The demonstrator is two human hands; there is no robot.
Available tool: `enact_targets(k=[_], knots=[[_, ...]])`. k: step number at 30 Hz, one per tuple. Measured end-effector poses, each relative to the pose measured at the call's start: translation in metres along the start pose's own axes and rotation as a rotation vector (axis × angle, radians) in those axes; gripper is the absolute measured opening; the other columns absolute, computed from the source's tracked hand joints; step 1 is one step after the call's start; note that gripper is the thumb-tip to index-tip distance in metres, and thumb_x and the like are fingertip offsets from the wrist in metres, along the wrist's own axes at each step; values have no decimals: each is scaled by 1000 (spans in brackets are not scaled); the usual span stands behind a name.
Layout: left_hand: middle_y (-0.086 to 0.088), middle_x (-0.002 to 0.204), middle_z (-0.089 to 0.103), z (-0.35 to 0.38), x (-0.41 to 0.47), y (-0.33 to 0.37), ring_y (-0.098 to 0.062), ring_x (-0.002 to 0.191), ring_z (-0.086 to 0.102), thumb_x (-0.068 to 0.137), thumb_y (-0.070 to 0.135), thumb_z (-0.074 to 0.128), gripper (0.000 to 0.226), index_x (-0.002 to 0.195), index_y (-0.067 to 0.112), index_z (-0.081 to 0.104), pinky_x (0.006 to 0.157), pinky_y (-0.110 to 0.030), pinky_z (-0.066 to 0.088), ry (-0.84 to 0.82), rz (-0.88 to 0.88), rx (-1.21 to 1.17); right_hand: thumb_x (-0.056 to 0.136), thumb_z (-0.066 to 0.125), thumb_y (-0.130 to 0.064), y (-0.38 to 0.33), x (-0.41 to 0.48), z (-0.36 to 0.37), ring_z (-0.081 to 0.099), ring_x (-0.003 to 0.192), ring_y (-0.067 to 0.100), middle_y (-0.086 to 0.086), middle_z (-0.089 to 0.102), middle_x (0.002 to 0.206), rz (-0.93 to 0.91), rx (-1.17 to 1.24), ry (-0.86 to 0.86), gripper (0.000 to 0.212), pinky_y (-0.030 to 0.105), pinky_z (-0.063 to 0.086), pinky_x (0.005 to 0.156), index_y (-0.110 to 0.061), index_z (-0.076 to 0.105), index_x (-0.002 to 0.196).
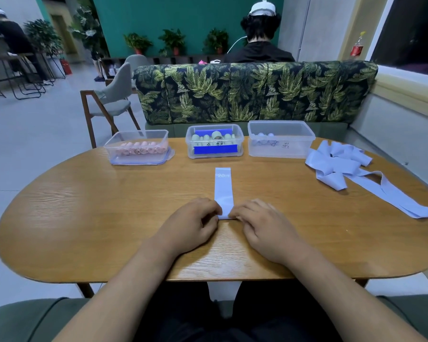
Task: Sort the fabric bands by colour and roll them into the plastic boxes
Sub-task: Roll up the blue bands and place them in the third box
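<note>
Oval wood-grain bench (84, 218), leaf-print sofa (255, 92) across it, grey chair (114, 95) at far left. Green wall behind with three small potted plants (173, 41). One person in a white cap (260, 38) sits behind the sofa, back to camera.

Three clear plastic boxes in a row at the far edge:
- left box (136, 154): pink rolls
- middle box (214, 154): pale green rolls, blue tape on the front
- right box (281, 149): a few pale blue rolls

One blue band (223, 191) lies flat at bench centre, running away from the person, "20" printed at the far end. Left hand (193, 225) and right hand (262, 225) both have fingers curled, pinching its near end from either side. Heap of blue bands (344, 164) is loose on the right, near the right box; can't count them.
</note>
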State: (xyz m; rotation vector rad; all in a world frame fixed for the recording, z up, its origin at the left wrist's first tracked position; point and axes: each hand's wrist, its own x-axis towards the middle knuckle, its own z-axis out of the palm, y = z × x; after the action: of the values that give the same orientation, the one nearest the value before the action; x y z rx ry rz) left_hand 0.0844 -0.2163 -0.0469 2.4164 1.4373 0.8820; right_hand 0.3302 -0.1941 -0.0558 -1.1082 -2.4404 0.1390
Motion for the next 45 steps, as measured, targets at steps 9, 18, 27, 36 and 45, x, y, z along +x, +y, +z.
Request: enact_targets(k=[9, 18, 27, 36, 45], knots=[[15, 113, 60, 5, 2, -6, -7, 114, 53, 106, 37, 57, 30, 130, 28, 75, 100, -28, 46, 38, -106, 119, 106, 42, -32, 2, 7, 1, 37, 135, 6, -27, 51, 149, 109, -7, -89, 46, 38, 36, 114, -39, 50, 152], [14, 102, 67, -11, 26, -7, -3, 98, 61, 99, 15, 62, 15, 106, 25, 70, 83, -22, 44, 122, -193, -89, 110, 36, -42, 4, 17, -2, 32, 142, 9, -20, 46, 153, 87, -103, -149, 47, 39, 36, 115, -35, 45, 155], [16, 105, 60, 0, 20, -14, -6, 103, 58, 91, 11, 61, 26, 106, 29, 72, 91, -28, 48, 12, 20, -24, 108, 39, -39, 4, 16, 2, 38, 139, 10, -18, 47, 151, 93, -49, -70, 45, 38, 38, 114, -35, 48, 152], [19, 109, 73, -14, 43, -26, 1, 101, 64, 93, 5, 60, 36, 110, 30, 79, 85, -8, 41, -120, -179, -120, 95, 51, -16, 11, 22, 0, 46, 123, 9, -23, 54, 136, -1, -56, -43, 42, 28, 35, 97, -35, 58, 131], [5, 96, 75, -27, 104, -80, -9, 97, 68, 91, -6, 53, 39, 101, 24, 75, 80, -10, 44, 69, -280, -215, 93, 41, -21, 53, 79, -5, 56, 105, 13, -21, 67, 105, -169, 54, -85, 37, 42, 51, 91, -27, 75, 109]])
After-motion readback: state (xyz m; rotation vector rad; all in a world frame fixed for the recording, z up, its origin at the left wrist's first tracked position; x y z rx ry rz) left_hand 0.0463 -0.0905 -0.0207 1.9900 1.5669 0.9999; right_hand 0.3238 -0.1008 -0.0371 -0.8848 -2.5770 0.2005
